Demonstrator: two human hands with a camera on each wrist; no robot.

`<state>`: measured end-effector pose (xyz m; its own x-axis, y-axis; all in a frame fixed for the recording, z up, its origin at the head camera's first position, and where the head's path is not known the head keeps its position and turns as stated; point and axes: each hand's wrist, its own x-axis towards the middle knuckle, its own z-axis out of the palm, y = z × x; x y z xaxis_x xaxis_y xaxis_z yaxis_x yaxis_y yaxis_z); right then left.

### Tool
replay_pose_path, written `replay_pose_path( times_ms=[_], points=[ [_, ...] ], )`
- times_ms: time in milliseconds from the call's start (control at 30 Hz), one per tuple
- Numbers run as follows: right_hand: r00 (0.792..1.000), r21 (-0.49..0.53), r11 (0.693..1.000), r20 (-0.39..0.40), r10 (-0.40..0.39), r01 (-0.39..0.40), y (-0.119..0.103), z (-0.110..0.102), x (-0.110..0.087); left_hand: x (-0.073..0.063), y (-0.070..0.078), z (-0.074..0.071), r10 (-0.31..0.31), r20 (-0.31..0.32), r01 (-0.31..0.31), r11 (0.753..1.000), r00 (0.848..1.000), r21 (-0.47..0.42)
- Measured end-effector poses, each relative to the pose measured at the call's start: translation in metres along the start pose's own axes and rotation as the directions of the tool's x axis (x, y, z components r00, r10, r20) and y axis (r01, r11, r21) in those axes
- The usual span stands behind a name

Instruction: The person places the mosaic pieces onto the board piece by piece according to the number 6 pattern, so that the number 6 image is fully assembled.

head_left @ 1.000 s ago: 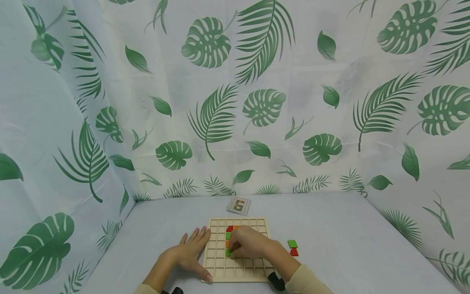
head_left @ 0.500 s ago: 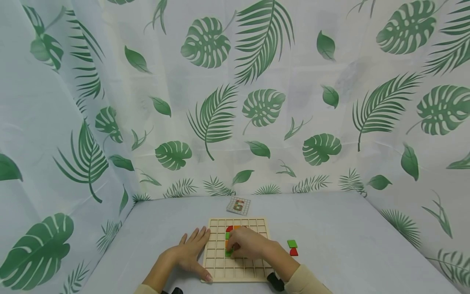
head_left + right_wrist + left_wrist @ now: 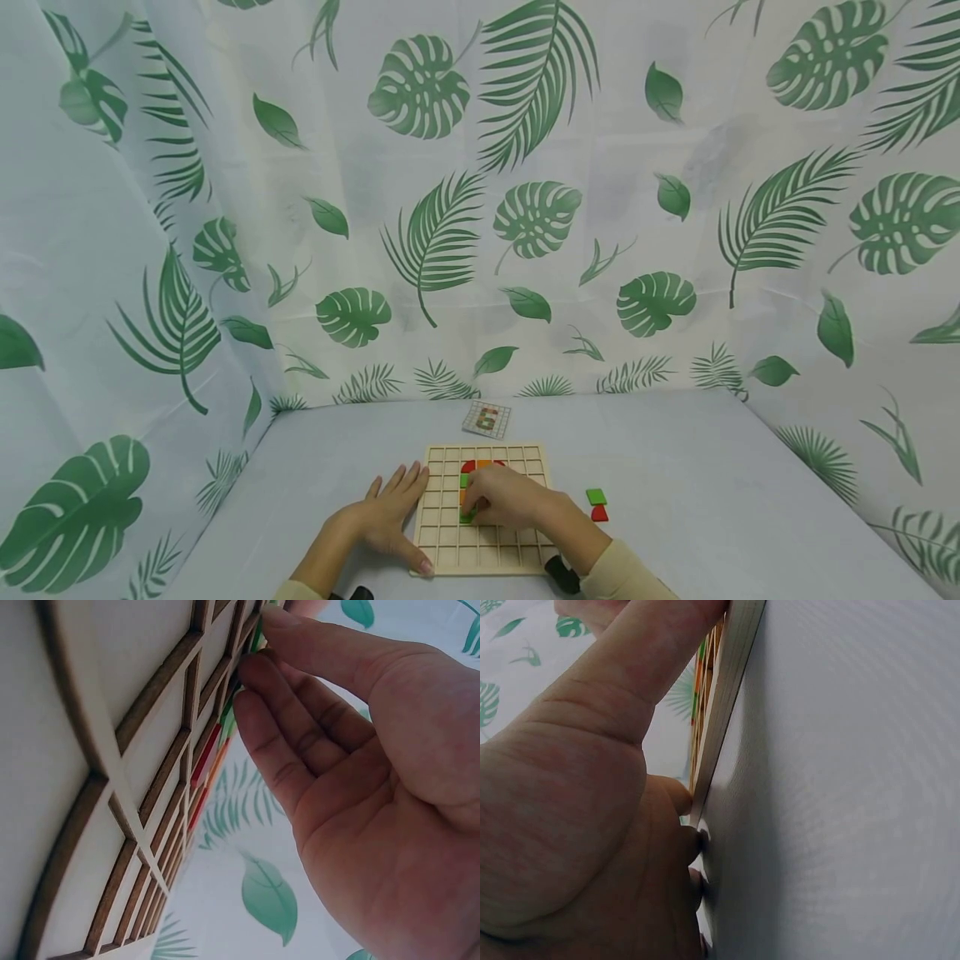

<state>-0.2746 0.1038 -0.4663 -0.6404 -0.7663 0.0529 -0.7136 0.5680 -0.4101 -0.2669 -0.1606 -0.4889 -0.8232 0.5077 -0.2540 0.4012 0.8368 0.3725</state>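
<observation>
A pale wooden grid board (image 3: pixel 442 557) lies flat on the table. My left hand (image 3: pixel 386 518) is spread along its left side, the thumb on the near left corner and the fingers against the edge. Over the middle of the board, my right hand (image 3: pixel 512 497) bends its fingers down and pinches a green tile (image 3: pixel 257 634) at the grid. Red tiles (image 3: pixel 468 466) and an orange tile (image 3: pixel 483 462) fill cells in the row above. Another green tile (image 3: pixel 464 481) and an orange one sit in the column below. The right hand hides part of the pattern.
A loose green tile (image 3: pixel 596 497) and a red tile (image 3: pixel 599 513) lie right of the board. Behind it rests a small card (image 3: pixel 487 419) with a coloured grid pattern. A leaf-printed cloth (image 3: pixel 450 250) stands around the table's back and sides.
Hardly anything differs. The right hand has shifted very slightly on the same cells, while the left hand keeps its place on the board's edge.
</observation>
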Motion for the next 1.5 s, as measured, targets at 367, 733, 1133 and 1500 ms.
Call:
replay_pose_path(
  times_ms=[367,733,1133,1500],
  points=[
    [0.999,0.028,0.999,-0.029,-0.021,0.022,0.003,-0.003,-0.001,0.001,-0.002,0.000,0.001,-0.001,-0.001,1.000,1.000,-0.011],
    [0.992,0.160,0.986,-0.106,0.070,-0.052,0.024,-0.034,-0.021,0.003,0.000,-0.001,-0.028,0.008,0.028,1.000,1.000,-0.002],
    [0.941,0.198,0.944,-0.166,0.296,-0.262,0.069,-0.063,-0.061,0.002,0.002,-0.002,-0.047,0.018,0.047,0.999,0.999,-0.006],
    [0.890,0.239,0.886,-0.133,0.435,-0.397,0.085,-0.073,-0.078,0.002,0.001,-0.002,-0.037,0.011,0.037,0.999,0.999,-0.004]
  ],
)
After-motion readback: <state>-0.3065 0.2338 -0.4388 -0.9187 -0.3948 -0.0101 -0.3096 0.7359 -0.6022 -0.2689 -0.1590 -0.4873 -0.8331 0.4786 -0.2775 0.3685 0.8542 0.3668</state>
